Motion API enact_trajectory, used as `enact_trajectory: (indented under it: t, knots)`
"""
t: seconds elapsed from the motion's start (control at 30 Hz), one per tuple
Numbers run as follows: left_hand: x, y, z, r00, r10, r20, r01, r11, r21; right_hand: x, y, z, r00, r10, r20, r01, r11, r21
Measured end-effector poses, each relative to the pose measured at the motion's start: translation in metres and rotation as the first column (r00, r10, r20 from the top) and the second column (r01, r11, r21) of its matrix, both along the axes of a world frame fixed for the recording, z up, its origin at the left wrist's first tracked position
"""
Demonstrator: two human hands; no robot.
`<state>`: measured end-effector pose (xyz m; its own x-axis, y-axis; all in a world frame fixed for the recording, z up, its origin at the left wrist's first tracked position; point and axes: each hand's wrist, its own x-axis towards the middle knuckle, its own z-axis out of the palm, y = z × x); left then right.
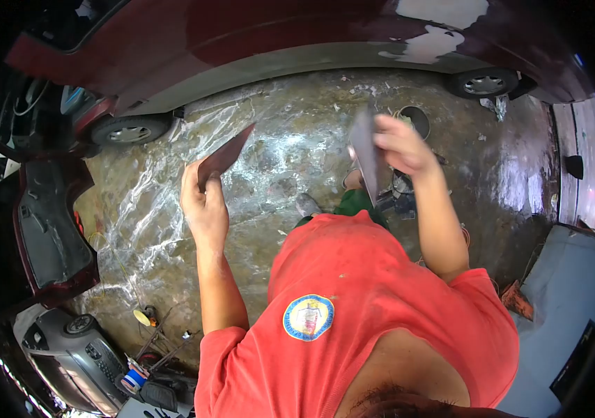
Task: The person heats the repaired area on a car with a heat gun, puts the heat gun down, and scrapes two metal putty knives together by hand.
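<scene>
My left hand is closed, pinching a stiff reddish-brown sheet of sandpaper between thumb and fingers; the sheet tilts up to the right. My right hand, raised and slightly blurred by motion, grips a dark grey sheet of sandpaper that hangs almost edge-on to me. The two sheets are apart, with the wet-looking floor visible between them. Both hands are in front of my body, away from the car.
A dark red car with pale filler patches stands ahead. Near my right hand is a bucket. A detached car door panel is at left, with a grey car behind it. A blue-grey surface lies at right.
</scene>
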<state>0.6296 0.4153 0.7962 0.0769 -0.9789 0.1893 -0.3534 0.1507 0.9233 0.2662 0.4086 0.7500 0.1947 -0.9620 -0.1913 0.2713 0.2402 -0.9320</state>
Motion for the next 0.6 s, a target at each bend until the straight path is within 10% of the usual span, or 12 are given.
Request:
enact_trajectory:
  t: [0.03, 0.1, 0.17, 0.23, 0.37, 0.6]
  knots:
    - [0.001, 0.003, -0.007, 0.998, 0.012, -0.067, -0.009, 0.999, 0.053, -0.008, -0.011, -0.068, 0.972, -0.089, -0.219, 0.109, 0.991, 0.08]
    - [-0.001, 0.009, -0.013, 0.99, 0.043, -0.132, -0.029, 0.994, 0.106, -0.058, 0.005, -0.189, 0.225, -0.19, -0.956, 0.189, 0.971, -0.148]
    - [-0.01, 0.017, -0.011, 0.986, 0.064, -0.152, -0.038, 0.985, 0.169, -0.089, 0.029, -0.205, 0.18, -0.21, -0.961, 0.29, 0.945, -0.152]
    - [-0.009, 0.022, -0.027, 0.989, 0.059, -0.139, -0.027, 0.975, 0.222, -0.12, 0.043, -0.221, 0.564, -0.15, -0.812, 0.388, 0.916, 0.1]
    - [-0.026, 0.02, -0.078, 0.986, -0.083, -0.142, 0.133, 0.914, 0.384, -0.099, 0.05, -0.166, 0.848, -0.387, -0.362, 0.477, 0.855, 0.203]
    - [-0.12, 0.03, -0.102, 0.781, -0.511, -0.36, 0.617, 0.723, 0.312, -0.003, 0.045, -0.063, 0.834, -0.459, 0.306, 0.365, 0.875, 0.319]
